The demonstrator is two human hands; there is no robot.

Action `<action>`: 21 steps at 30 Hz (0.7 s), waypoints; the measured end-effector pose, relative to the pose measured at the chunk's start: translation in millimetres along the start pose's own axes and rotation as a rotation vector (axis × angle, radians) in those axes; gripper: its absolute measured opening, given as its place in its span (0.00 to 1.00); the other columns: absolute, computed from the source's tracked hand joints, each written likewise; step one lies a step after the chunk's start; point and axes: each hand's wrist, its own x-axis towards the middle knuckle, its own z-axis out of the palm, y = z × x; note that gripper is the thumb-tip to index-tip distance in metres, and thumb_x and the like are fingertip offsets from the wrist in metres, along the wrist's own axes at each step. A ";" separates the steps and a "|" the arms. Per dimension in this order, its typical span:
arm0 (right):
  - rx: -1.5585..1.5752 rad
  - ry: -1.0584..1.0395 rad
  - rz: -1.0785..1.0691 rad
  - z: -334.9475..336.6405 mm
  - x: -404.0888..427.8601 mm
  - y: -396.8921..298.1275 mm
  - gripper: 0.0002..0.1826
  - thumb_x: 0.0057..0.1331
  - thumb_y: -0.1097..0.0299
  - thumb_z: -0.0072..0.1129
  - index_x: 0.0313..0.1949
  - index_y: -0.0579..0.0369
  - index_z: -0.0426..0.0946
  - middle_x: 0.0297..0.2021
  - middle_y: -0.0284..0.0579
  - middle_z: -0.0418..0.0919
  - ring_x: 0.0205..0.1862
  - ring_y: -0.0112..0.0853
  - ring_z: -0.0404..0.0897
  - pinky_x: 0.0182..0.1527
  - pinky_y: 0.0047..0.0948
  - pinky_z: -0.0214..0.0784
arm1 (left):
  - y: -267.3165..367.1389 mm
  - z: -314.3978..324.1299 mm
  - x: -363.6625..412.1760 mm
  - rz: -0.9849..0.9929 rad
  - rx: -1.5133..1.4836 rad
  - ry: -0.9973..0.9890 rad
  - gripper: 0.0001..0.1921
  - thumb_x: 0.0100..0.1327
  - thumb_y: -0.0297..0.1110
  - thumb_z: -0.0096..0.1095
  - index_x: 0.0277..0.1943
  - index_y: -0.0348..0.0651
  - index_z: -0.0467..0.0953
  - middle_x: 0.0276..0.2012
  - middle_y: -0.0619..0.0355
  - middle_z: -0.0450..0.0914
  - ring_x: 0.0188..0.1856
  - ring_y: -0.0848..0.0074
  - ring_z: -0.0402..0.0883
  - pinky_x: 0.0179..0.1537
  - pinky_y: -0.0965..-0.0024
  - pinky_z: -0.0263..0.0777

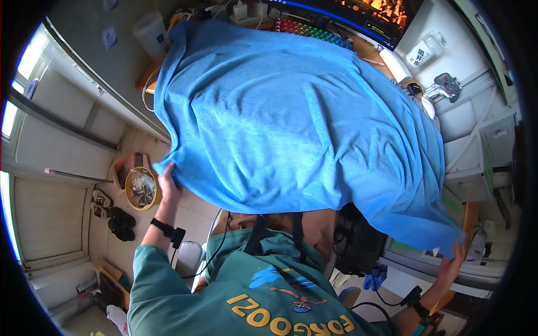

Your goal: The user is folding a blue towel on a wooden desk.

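Note:
A large blue plush cloth, like a towel or blanket [269, 113], is spread out in front of me, with soft folds across it. Its far part lies over a desk and touches the near side of a lit keyboard [311, 33]. At the left, my left hand [169, 185] grips one near corner. My right hand [452, 262], stretched out to the lower right, holds the other near corner, which looks slightly blurred. The cloth's near edge hangs over my lap, and most of the desk top is hidden under it.
A monitor [378, 21], a white box [395, 65], a clear bottle [425, 48] and a game controller [447, 87] are beyond the cloth. A lidded plastic container [150, 35] stands far left. On the floor are a yellow waste bin [143, 188], shoes [121, 223] and blue slippers [375, 277]. Cables run from both wrists.

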 end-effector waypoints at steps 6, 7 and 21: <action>-0.007 -0.203 -0.304 139.6 -46.6 -79.4 0.26 0.75 0.68 0.63 0.68 0.63 0.70 0.64 0.51 0.75 0.67 0.40 0.74 0.70 0.43 0.66 | 137.2 144.6 -93.6 0.515 0.329 -0.199 0.27 0.67 0.27 0.72 0.66 0.39 0.70 0.52 0.53 0.82 0.51 0.68 0.85 0.56 0.63 0.80; 0.230 -0.273 -0.231 171.5 -57.0 -89.5 0.24 0.74 0.68 0.64 0.66 0.63 0.73 0.64 0.52 0.75 0.66 0.41 0.75 0.69 0.44 0.68 | 149.6 175.0 -115.9 0.574 0.426 -0.249 0.26 0.67 0.26 0.72 0.66 0.39 0.70 0.52 0.53 0.83 0.50 0.69 0.85 0.56 0.64 0.81; 0.079 -0.613 -0.440 406.5 -198.9 -59.8 0.11 0.78 0.67 0.61 0.47 0.65 0.83 0.23 0.26 0.72 0.25 0.10 0.62 0.23 0.21 0.51 | 78.5 363.1 -262.4 0.268 0.311 -0.928 0.26 0.67 0.20 0.71 0.53 0.44 0.55 0.53 0.49 0.84 0.48 0.80 0.82 0.43 0.79 0.79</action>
